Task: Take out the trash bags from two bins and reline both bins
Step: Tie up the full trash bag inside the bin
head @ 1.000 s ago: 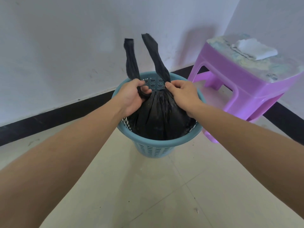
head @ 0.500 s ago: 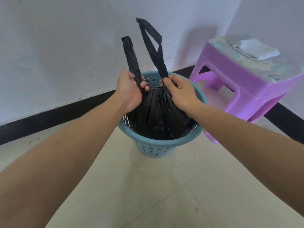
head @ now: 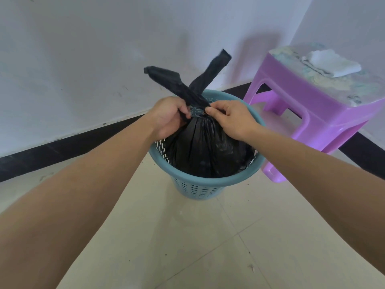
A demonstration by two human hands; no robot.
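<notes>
Both hands (head: 168,115) (head: 233,119) gripping crossed bag handles (head: 187,91), bin (head: 208,180) beside stool (head: 312,105)

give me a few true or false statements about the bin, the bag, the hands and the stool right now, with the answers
1. The black plastic trash bag sits inside the blue perforated plastic bin. True.
2. The bag's two handle strips hang limp over the bin's rim. False: they stick up above the bin and cross each other.
3. Both the left hand and the right hand grip the gathered neck of the bag. True.
4. The purple plastic stool stands to the left of the bin. False: it stands to the right, near the wall.
5. A folded white cloth lies on top of the stool. True.
6. The bag has been lifted clear of the bin. False: its body is down inside the bin.
</notes>
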